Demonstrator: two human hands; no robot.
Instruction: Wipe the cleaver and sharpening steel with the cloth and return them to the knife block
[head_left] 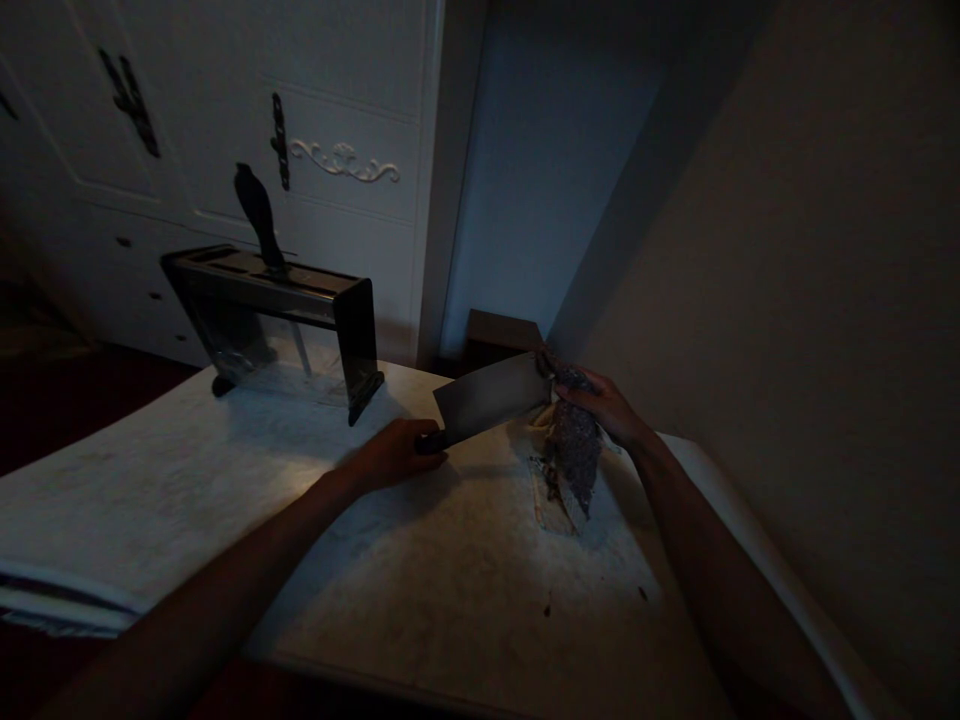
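Note:
My left hand [397, 452] is closed around the dark handle of a cleaver [493, 397]. Its broad blade points to the right, above the table. At the blade's far end, my right hand [606, 405] grips a greyish, fuzzy cloth [577, 450] that hangs down below the fingers. The cloth meets the end of the blade; whether it wraps both faces I cannot tell. Under and beside the cloth is a pale, crumpled piece [553, 505] with dark marks, its kind unclear in the dim light.
On the left of the pale-covered table [420, 570] stands a knife block [281, 285] with clear sides, a black-handled knife [257, 215] upright in it. White cabinets [345, 90] rise behind. A wall [810, 250] borders the right, and a brown box [502, 330] sits beyond the far edge.

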